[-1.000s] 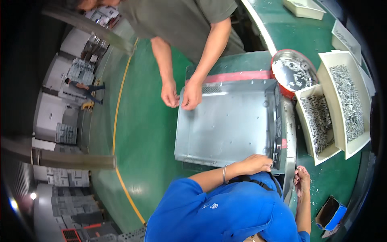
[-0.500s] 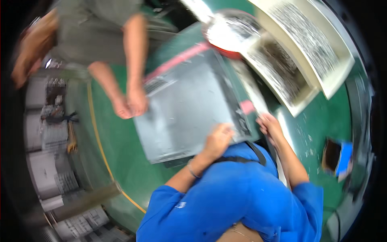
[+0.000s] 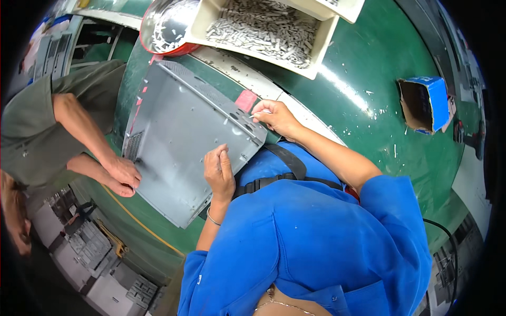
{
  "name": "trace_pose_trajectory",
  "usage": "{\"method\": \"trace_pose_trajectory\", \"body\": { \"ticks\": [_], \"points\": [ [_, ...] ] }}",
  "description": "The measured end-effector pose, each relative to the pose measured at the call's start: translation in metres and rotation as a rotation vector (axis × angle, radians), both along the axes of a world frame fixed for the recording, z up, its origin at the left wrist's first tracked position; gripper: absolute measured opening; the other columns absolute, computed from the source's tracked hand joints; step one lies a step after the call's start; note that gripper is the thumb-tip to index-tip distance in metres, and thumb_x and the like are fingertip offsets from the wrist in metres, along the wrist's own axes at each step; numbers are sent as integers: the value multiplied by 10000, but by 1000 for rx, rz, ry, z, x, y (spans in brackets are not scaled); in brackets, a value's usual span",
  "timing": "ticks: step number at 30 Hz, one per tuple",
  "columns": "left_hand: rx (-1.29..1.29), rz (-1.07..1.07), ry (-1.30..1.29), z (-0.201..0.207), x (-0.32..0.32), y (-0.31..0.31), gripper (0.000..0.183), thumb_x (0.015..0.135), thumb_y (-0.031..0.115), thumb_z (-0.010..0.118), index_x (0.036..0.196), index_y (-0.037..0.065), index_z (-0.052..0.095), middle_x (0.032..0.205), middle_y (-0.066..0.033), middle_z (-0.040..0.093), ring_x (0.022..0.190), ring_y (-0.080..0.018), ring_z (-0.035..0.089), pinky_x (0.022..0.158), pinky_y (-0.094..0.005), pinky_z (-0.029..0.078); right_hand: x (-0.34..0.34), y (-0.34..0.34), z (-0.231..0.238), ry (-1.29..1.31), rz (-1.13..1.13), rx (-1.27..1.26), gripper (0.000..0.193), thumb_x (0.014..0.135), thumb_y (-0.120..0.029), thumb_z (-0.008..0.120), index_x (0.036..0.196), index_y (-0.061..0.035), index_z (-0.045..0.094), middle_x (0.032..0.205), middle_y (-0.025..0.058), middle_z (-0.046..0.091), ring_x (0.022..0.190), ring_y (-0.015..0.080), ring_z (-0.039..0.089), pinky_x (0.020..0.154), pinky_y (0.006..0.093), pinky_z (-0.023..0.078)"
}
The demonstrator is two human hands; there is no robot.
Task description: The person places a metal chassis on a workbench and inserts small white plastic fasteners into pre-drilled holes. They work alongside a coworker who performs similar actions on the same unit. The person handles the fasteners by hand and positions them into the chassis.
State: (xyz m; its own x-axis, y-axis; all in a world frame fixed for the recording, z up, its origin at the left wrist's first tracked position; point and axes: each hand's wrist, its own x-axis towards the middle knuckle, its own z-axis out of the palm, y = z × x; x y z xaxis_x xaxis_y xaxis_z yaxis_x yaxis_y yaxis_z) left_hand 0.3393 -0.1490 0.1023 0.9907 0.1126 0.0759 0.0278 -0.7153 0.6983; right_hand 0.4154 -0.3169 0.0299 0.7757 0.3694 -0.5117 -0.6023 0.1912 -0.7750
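A grey metal casing panel (image 3: 179,142), with bent edges and a vent grille at its left, lies tilted before me on the green table. Over the panel's near right part is my left hand (image 3: 219,167), its fingers drawn together and curled; whatever they hold is hidden. Beside the perforated right edge, my right hand (image 3: 276,118) pinches a small white piece (image 3: 258,114) between thumb and fingertips. Another person's hands (image 3: 124,174) are at the left side of the panel, close to its edge.
At the far side stands a cream tray (image 3: 316,66) full of small white pieces, with a second tray (image 3: 348,9) behind it. Left of these is a red-rimmed round bowl (image 3: 182,50). An open blue box (image 3: 437,105) and scattered white bits occupy the right of the table.
My view has swung, so the panel and trays appear farther left. My right hand has come up to the panel's edge with a small white piece; my left hand stays over the panel.
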Motion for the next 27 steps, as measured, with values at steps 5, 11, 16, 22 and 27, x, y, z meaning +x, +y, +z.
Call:
{"method": "trace_pose_trajectory", "body": {
  "ticks": [5,11,16,22,27],
  "points": [
    [42,-21,26,7,1,-2,118,814,48,455,851,-6,553,741,-96,547,683,-201,508,630,-290,402,4,6,-13,-121,-22,19,75,748,-90,547,796,-37,571,723,33,572,615,70,493,547,208,386],
    [43,-20,48,4,1,-2,113,813,48,459,842,-5,554,737,-95,551,673,-193,517,611,-287,406,5,6,-6,-263,25,-100,76,724,-87,563,769,-29,581,720,60,584,693,125,544,649,259,424],
    [0,-6,54,3,1,-5,109,810,46,464,827,-6,558,730,-92,551,669,-184,522,609,-279,408,5,3,-2,-397,48,-205,99,715,-102,566,780,-28,578,728,78,591,709,169,556,664,280,424],
    [5,2,115,4,0,-3,135,828,65,464,845,-21,567,762,-85,554,709,-142,530,658,-248,421,9,3,6,-501,106,-290,107,734,-127,551,784,-35,572,740,83,584,697,166,555,645,273,424],
    [0,12,134,5,1,-3,132,828,67,467,848,-18,567,758,-81,554,708,-138,527,657,-245,419,9,4,2,-433,107,-293,127,735,-154,561,777,-34,572,725,73,585,686,150,549,635,269,424]
  ]
}}
